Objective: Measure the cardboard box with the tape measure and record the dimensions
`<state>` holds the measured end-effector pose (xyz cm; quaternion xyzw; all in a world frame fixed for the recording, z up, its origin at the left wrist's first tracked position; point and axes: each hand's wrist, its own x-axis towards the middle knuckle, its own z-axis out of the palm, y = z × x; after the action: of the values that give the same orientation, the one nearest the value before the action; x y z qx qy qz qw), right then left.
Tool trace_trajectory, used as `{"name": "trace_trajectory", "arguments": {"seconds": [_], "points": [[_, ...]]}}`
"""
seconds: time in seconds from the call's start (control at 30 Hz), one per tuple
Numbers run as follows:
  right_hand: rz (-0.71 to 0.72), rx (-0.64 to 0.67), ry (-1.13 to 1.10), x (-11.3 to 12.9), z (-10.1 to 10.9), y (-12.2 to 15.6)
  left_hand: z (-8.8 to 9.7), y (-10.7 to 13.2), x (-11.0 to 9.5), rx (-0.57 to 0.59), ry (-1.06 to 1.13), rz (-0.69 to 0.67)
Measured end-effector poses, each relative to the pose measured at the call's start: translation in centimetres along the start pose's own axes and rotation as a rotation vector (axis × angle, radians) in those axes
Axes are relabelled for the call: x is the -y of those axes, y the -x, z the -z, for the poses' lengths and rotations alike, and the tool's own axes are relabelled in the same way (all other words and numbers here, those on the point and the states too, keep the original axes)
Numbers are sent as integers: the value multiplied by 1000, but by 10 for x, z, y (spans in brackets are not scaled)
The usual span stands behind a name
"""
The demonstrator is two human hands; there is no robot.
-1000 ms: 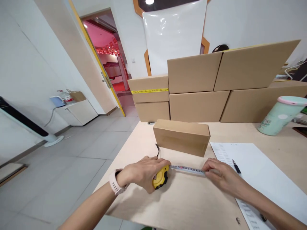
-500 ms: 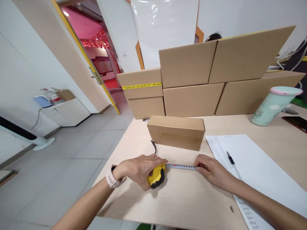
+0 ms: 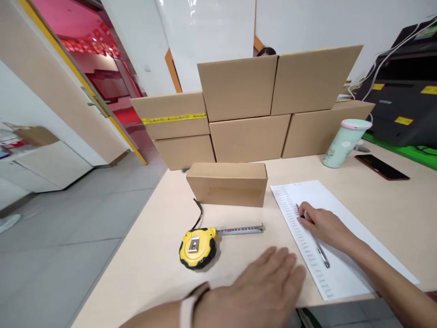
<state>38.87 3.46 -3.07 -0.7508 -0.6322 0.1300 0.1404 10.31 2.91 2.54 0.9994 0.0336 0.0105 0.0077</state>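
A yellow tape measure (image 3: 198, 246) lies on the table with a short length of blade (image 3: 241, 230) pulled out to the right; no hand touches it. My left hand (image 3: 262, 287) hovers flat near the table's front edge, fingers stretched out, empty. My right hand (image 3: 322, 223) rests on a white printed sheet (image 3: 344, 269), its fingers closed over the upper end of a pen (image 3: 317, 248) that lies on the paper. A small cardboard box (image 3: 228, 183) stands just behind the tape measure.
Stacked cardboard boxes (image 3: 246, 116) form a wall along the table's back, one with yellow tape. A mint cup with a pink lid (image 3: 341, 143) and a dark phone (image 3: 381, 167) are at the right. A black printer (image 3: 403, 105) stands beyond. A person's head shows behind the boxes.
Both hands let go of the tape measure. My left hand drew back toward the front edge, my right hand moved right onto the pen and paper. The view swung right.
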Motion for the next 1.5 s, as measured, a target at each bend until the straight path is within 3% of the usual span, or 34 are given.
{"name": "trace_trajectory", "arguments": {"seconds": [0.07,0.17,0.27,0.33,0.43,0.6,0.77,1.0,1.27,1.4,1.5], "points": [[27,13,-245,-3,2,1,-23,-33,-11,-62,-117,-70],[-38,2,-731,-15,16,5,-50,-62,-14,-81,-170,-13],[-100,-60,-1099,-34,34,14,-56,-71,-7,-119,-120,43],[-114,-97,-1196,-42,41,20,-54,-73,-2,-126,-63,72],[-148,-126,-1160,-38,36,25,-54,-79,3,-123,-6,98],[-192,-187,-994,-7,4,15,-67,-90,3,-93,-21,113],[-190,-205,-1104,9,-15,9,-72,-91,3,-101,-44,126],[-154,-278,-893,5,-19,11,-65,-92,4,-48,-50,99],[-236,-232,-1046,-6,-26,11,-64,-94,4,-24,-28,91],[-217,-386,-815,-9,-27,13,-64,-94,4,-26,-31,89],[-181,-410,-709,-8,-26,14,-64,-93,4,-47,-26,92]]}}
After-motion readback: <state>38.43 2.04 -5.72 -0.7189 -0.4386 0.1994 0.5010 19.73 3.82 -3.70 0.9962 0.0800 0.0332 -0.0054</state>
